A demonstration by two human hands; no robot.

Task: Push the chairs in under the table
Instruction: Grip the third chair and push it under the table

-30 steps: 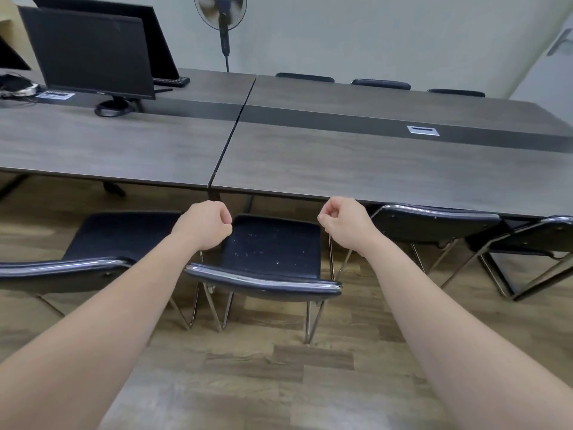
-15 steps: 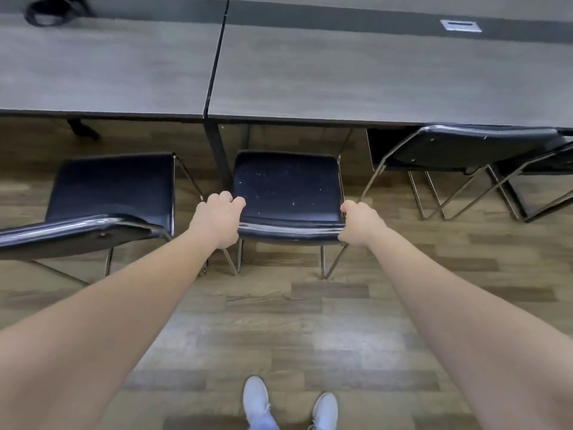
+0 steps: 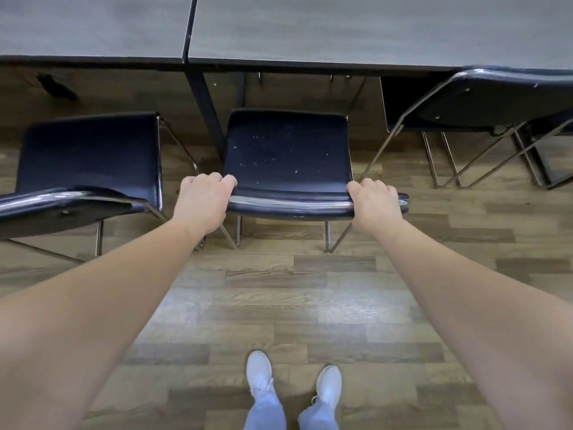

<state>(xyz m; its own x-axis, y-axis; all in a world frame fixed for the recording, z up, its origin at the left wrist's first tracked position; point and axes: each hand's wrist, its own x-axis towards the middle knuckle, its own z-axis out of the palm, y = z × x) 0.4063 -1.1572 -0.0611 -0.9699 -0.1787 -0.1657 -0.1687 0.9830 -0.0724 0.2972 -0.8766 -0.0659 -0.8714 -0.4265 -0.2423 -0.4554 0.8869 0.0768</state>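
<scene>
looking down through the head view, the left hand (image 3: 201,203) and the right hand (image 3: 375,203) are both curled shut over the top rail of the middle chair (image 3: 286,150), one at each end of its backrest, fingers hooked over the front of the rail. this chair stands out on the wooden floor (image 3: 279,305), squared up to the counter (image 3: 310,26), with the front of its seat near the counter edge but not under it, so it reads as not yet pushed in. a dark counter leg (image 3: 204,103) drops just left of the seat, close enough that the push probably needs to run straight.

to the left, a second chair (image 3: 90,153) sits well clear of the counter, also still out. to the right, a third chair (image 3: 496,97) has its backrest touching or nearly at the counter edge, and looks already tucked in, though its seat is mostly hidden. a fourth frame shows at the far right edge, too cropped to judge.

the person's white shoes (image 3: 291,380) stand behind the middle chair. by my reckoning the task is partway: one chair seemingly done, the middle one gripped and ready, the left one untouched.
</scene>
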